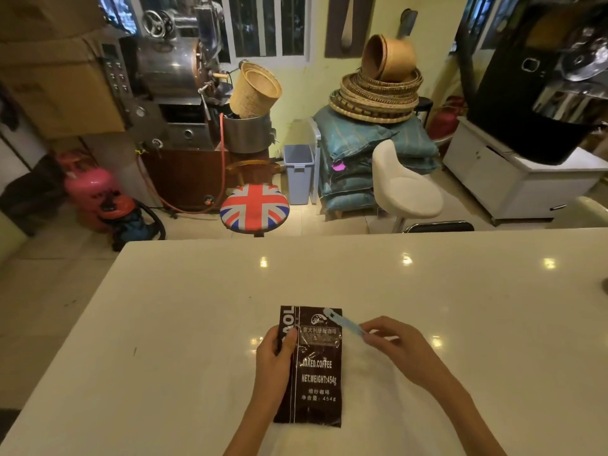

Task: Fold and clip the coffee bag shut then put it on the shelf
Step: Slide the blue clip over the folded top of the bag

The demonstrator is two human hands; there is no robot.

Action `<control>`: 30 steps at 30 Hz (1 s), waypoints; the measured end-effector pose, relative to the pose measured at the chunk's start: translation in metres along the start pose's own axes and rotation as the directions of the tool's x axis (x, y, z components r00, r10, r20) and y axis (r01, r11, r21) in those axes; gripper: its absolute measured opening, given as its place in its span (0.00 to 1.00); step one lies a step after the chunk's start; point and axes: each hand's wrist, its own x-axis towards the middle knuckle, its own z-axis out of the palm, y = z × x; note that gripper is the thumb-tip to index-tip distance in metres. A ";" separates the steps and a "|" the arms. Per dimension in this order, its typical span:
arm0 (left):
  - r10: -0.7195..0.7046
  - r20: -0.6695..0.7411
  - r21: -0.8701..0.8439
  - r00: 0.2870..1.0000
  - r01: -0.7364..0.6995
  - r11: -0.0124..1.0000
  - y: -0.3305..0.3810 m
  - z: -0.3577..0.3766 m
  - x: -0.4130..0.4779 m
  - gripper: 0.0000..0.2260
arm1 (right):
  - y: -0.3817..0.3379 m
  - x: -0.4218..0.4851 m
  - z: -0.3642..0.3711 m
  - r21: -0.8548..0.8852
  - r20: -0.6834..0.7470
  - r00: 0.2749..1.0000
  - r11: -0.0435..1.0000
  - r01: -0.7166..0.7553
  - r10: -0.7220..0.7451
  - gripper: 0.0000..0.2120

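From the head camera we see the dark coffee bag (pixel 316 366) lying flat on the near part of the white counter (pixel 460 307), its printed face up and its top end pointing away from us. Our left hand (pixel 274 355) grips the bag's left edge, thumb pressed on the front. Our right hand (pixel 394 343) sits just right of the bag, fingers pinched on one end of a light blue clip (pixel 343 321), whose far end reaches over the bag's upper right corner.
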 end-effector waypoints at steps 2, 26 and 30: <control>0.010 0.003 0.003 1.000 -0.010 1.000 -0.002 0.001 0.000 0.08 | -0.010 0.003 0.000 -0.004 0.089 0.995 0.999 0.041 -0.041 0.06; 0.092 0.097 0.017 0.991 -0.094 0.995 -0.009 0.011 0.000 0.09 | -0.046 0.035 0.045 0.072 0.011 0.996 0.994 0.087 -0.088 0.10; 0.093 0.120 0.016 0.988 -0.096 0.995 -0.009 0.011 0.001 0.09 | -0.042 0.038 0.044 0.062 0.024 0.998 0.996 0.056 -0.058 0.06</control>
